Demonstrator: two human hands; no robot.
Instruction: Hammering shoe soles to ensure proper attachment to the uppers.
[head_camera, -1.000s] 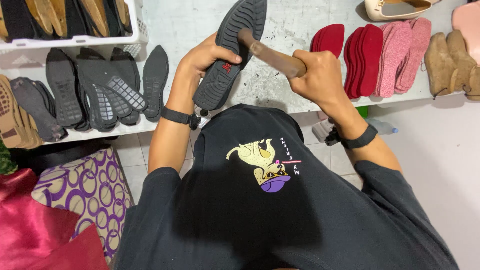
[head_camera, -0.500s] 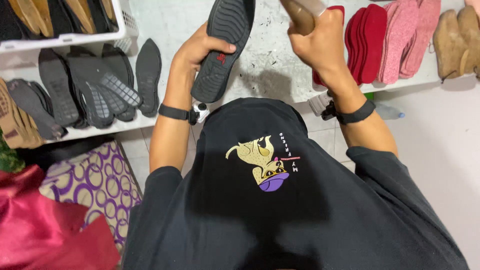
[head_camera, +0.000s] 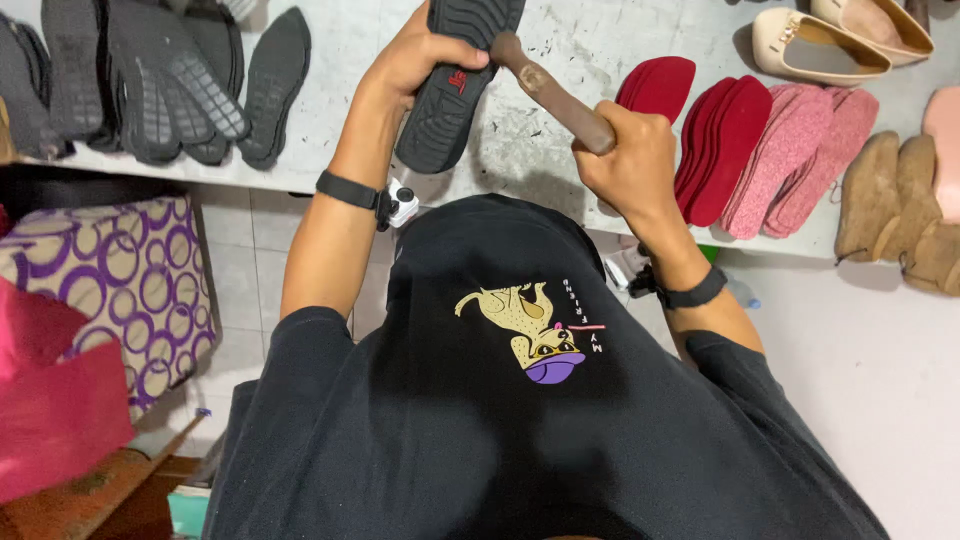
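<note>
My left hand (head_camera: 418, 58) grips a black rubber shoe sole (head_camera: 455, 95), tread side up, over the white workbench (head_camera: 540, 150). My right hand (head_camera: 632, 155) is closed around the wooden handle of a hammer (head_camera: 550, 92), whose far end rests against the upper part of the sole. The hammer's head is not clearly visible. Both wrists wear black bands. My black shirt with a cartoon print fills the lower frame.
Several black soles (head_camera: 150, 80) lie at the bench's left. Red insoles (head_camera: 715, 135) and pink insoles (head_camera: 800, 160) are stacked to the right, with beige flat shoes (head_camera: 815, 45) behind and tan boots (head_camera: 900, 210) at far right. A purple-patterned cushion (head_camera: 110, 290) sits below left.
The hammer was raised up and away from the sole half a second ago; now it has come back down onto the sole. The left hand kept its hold.
</note>
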